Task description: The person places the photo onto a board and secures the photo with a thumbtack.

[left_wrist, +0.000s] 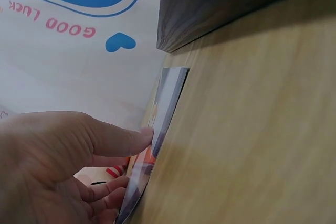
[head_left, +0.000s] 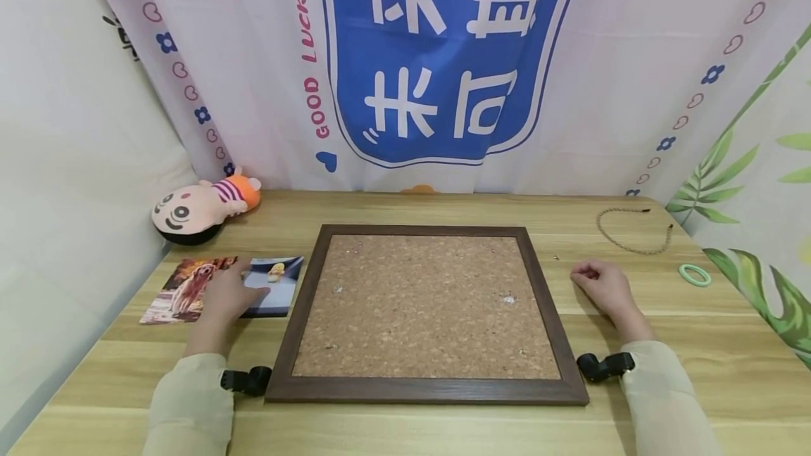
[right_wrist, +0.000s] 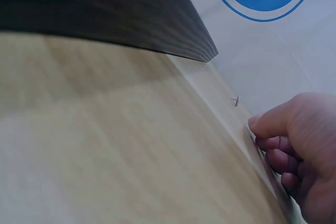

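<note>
A cork board (head_left: pixel 418 322) in a dark brown frame lies flat on the table, with several small shiny bits on its cork. To its left my left hand (head_left: pixel 228 293) rests over two photo prints: a dog photo (head_left: pixel 184 294) and a blue-and-white photo (head_left: pixel 279 283) with a small yellow figure. In the left wrist view the thumb (left_wrist: pixel 139 139) touches a print and the other fingers bend loosely. My right hand (head_left: pixel 605 290) rests right of the frame, fingers curled, nothing visible in them. A thumbtack (right_wrist: pixel 236 100) lies on the table just beyond its fingertips.
A plush doll (head_left: pixel 205 208) lies at the back left. At the back right is a thin braided cord (head_left: pixel 624 248) with dark ends, and a green ring (head_left: pixel 695 275) sits near the right edge. A printed cloth (head_left: pixel 253 90) hangs behind the table.
</note>
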Demonstrator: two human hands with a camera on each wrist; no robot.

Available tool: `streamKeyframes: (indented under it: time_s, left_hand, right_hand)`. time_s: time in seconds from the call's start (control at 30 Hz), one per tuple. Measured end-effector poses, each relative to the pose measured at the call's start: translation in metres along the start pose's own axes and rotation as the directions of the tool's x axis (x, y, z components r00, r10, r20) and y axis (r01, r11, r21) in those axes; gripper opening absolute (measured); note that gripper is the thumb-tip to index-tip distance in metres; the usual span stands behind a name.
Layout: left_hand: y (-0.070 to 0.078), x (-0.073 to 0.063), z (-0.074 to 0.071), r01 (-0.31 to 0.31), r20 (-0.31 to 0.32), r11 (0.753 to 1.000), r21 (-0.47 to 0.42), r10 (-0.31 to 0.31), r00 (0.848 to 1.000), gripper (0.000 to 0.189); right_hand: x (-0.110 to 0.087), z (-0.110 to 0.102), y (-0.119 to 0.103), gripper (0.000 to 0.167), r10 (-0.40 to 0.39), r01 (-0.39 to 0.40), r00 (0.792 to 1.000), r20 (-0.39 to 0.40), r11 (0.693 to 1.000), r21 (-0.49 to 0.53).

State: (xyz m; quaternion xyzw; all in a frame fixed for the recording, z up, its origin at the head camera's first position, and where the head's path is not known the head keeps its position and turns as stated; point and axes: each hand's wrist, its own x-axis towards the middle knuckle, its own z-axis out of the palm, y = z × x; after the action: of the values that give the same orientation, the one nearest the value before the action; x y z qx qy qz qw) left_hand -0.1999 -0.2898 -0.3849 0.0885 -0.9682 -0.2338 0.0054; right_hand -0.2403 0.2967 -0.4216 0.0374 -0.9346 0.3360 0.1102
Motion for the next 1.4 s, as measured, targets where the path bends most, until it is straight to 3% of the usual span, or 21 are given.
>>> streamKeyframes:
  time_s: [0.33, 0.57, 0.8, 1.03, 1.27, 1.4]
  left_hand:
    - [-0.003, 0.001, -0.001, -0.008, 0.015, 0.998, -0.065, 0.009, 1.0, 0.054]
    - [-0.013, 0.003, -0.006, 0.08, 0.095, 0.976, -0.204, -0.061, 0.994, 0.051]
    - [-0.019, 0.003, -0.016, 0.099, 0.099, 0.939, -0.33, -0.071, 0.993, 0.049]
    - [-0.023, 0.002, -0.022, 0.103, 0.144, 0.93, -0.353, -0.055, 0.988, 0.047]
    - [-0.032, -0.001, -0.026, 0.1, 0.097, 0.931, -0.35, -0.07, 0.993, 0.048]
    - [-0.036, -0.001, -0.029, 0.102, 0.068, 0.908, -0.407, -0.081, 0.994, 0.052]
  right_hand:
    - [-0.002, 0.001, -0.001, 0.018, 0.048, -0.047, 0.999, -0.02, 0.998, 0.051]
    - [-0.002, -0.003, -0.006, 0.027, 0.114, -0.113, 0.993, -0.004, 0.99, 0.084]
    - [-0.003, -0.005, -0.012, 0.023, 0.1, -0.099, 0.995, -0.006, 0.99, 0.099]
    - [-0.002, -0.005, -0.008, 0.024, 0.028, -0.027, 0.999, -0.018, 0.997, 0.067]
    - [-0.001, -0.005, -0.007, 0.023, 0.058, -0.059, 0.998, 0.014, 0.996, 0.06]
    - [-0.001, -0.005, -0.007, 0.025, 0.1, -0.103, 0.994, 0.034, 0.989, 0.103]
